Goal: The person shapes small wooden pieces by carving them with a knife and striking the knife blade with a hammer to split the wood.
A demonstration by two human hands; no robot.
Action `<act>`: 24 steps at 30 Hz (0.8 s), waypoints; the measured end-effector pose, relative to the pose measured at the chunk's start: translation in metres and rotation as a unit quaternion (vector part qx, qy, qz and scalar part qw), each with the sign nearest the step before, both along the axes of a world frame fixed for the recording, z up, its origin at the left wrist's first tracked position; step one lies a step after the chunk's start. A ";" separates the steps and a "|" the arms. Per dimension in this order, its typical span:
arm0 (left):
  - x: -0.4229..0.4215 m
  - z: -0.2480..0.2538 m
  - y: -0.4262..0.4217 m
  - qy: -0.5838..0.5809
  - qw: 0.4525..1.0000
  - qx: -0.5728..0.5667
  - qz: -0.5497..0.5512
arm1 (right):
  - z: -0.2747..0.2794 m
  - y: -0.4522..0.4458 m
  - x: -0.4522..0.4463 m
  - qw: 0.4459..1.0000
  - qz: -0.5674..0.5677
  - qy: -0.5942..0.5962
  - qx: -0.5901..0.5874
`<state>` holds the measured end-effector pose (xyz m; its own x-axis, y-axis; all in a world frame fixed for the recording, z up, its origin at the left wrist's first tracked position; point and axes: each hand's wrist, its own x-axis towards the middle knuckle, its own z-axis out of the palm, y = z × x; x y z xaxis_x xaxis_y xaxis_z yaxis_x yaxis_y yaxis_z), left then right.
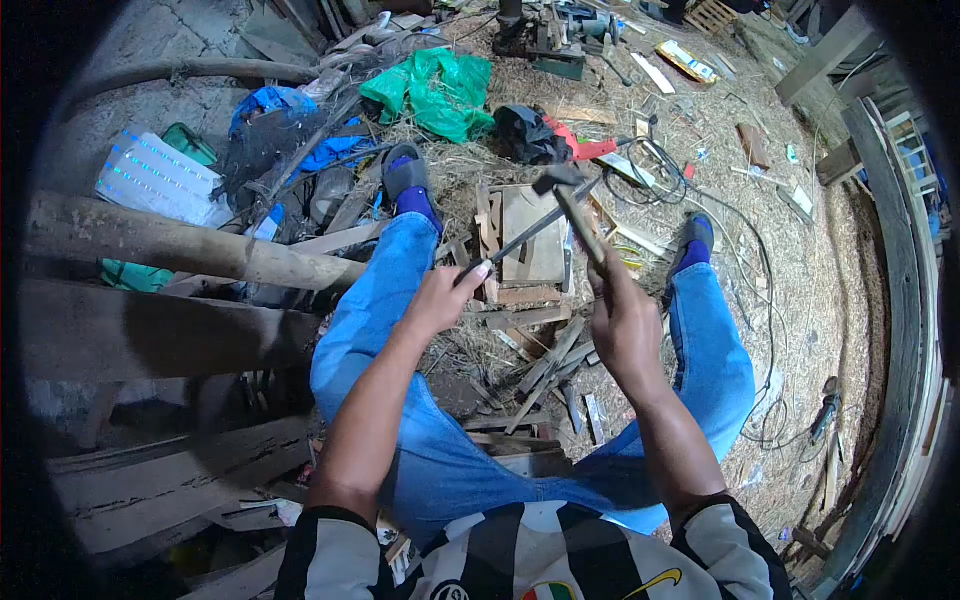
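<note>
My right hand is closed around the wooden handle of a hammer, whose dark head points up and away from me. My left hand grips the dark handle of a long, narrow metal tool, possibly a file or a blade. That tool slants up to the right, and its far part passes close to the hammer head; whether they touch I cannot tell. Beyond and below both hands, a flat wooden board lies on the ground between my feet, with wood pieces around it.
Wood scraps lie between my legs. A red power tool and a green plastic bag are ahead. Black cable curls across the straw-covered ground at right. Thick timber is at left; planks stand at right.
</note>
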<state>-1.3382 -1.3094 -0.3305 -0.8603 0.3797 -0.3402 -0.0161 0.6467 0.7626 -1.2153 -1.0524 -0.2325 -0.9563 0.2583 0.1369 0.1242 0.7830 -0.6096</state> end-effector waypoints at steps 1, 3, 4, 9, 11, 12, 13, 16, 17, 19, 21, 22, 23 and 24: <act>0.000 0.002 0.001 0.025 1.000 0.011 -0.008 | 0.015 -0.003 0.000 0.996 -0.002 0.085 -0.038; 0.003 0.005 0.002 0.049 0.998 0.021 -0.015 | 0.036 -0.008 0.000 0.974 -0.015 0.225 -0.028; 0.005 0.007 0.003 0.034 0.999 0.020 -0.002 | 0.036 -0.009 0.001 0.966 -0.018 0.254 -0.041; 0.004 0.003 -0.001 0.038 0.999 0.014 -0.011 | -0.041 -0.003 0.012 0.998 0.021 -0.033 0.041; 0.006 0.006 0.001 0.037 0.999 0.012 -0.020 | -0.071 0.002 0.014 0.995 0.029 -0.072 0.066; 0.003 0.006 0.001 0.039 0.999 0.012 -0.020 | -0.066 0.003 0.011 0.995 0.030 -0.071 0.066; 0.003 0.005 0.001 0.038 0.999 0.007 -0.014 | -0.056 0.002 0.008 0.994 0.028 -0.080 0.065; 0.002 -0.002 0.000 0.040 0.999 0.008 -0.009 | -0.020 0.003 0.002 0.998 0.019 -0.023 0.053; 0.002 -0.006 -0.002 0.039 0.999 0.010 -0.006 | -0.007 0.003 0.000 0.998 0.016 0.041 0.038; 0.003 0.003 0.001 0.042 0.999 0.012 -0.005 | 0.023 -0.002 -0.002 0.989 -0.009 0.143 -0.034; 0.003 0.005 0.002 0.046 0.999 0.015 -0.004 | 0.040 -0.007 -0.004 0.968 -0.040 0.246 -0.041; 0.001 0.002 0.002 0.035 0.999 0.011 -0.003 | 0.039 -0.008 -0.003 0.956 -0.042 0.285 -0.059; 0.000 0.000 0.001 0.024 1.000 0.008 -0.002 | 0.026 -0.008 -0.002 0.956 -0.041 0.286 -0.059; 0.000 -0.004 0.000 0.025 1.000 0.008 -0.002 | 0.002 -0.006 0.000 0.969 -0.011 0.243 -0.050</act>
